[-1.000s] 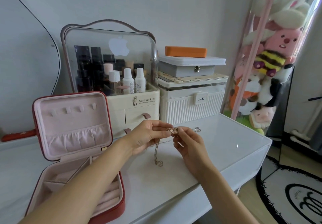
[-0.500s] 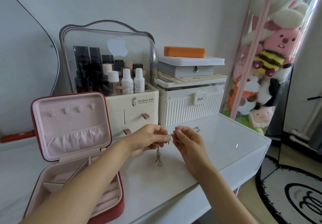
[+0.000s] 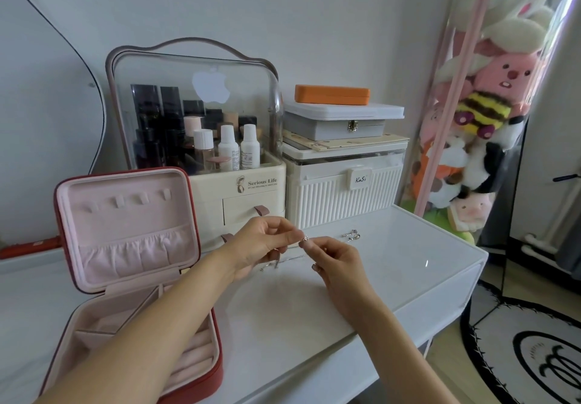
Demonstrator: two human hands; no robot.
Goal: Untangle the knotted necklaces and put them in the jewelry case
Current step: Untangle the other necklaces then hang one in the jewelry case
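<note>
Thin silver chain necklace (image 3: 304,239) is pinched at its knot btwn left hand (image 3: 262,243) & right hand (image 3: 334,257) fingertips just above white glossy tabletop (image 3: 393,255), tail trailing on it; hard tug likely tightens knot or snaps links.
</note>
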